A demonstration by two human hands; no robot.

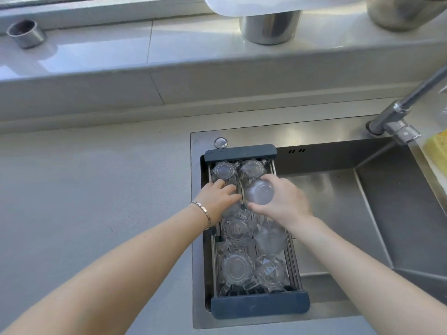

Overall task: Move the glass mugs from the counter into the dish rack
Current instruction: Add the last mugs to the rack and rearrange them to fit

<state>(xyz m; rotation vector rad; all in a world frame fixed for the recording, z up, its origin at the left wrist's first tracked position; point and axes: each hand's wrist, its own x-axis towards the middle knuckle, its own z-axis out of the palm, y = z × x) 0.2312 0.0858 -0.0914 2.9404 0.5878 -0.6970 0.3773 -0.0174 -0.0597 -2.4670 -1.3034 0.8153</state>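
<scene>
The left hand [221, 198] (a bracelet [202, 212] on its wrist) reached into the dish rack [260, 304], fingers curled over a glass mug; whether it gripped, I cannot tell. Upturned mugs [236, 266] filled the rack across the sink [399, 213]. The right hand [281, 201] clasped another mug [259, 191], bottom up.

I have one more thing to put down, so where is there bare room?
The counter left of the sink is bare. The sink basin right of the dish rack is bare too. The rack is crowded with glass mugs and both hands.
</scene>
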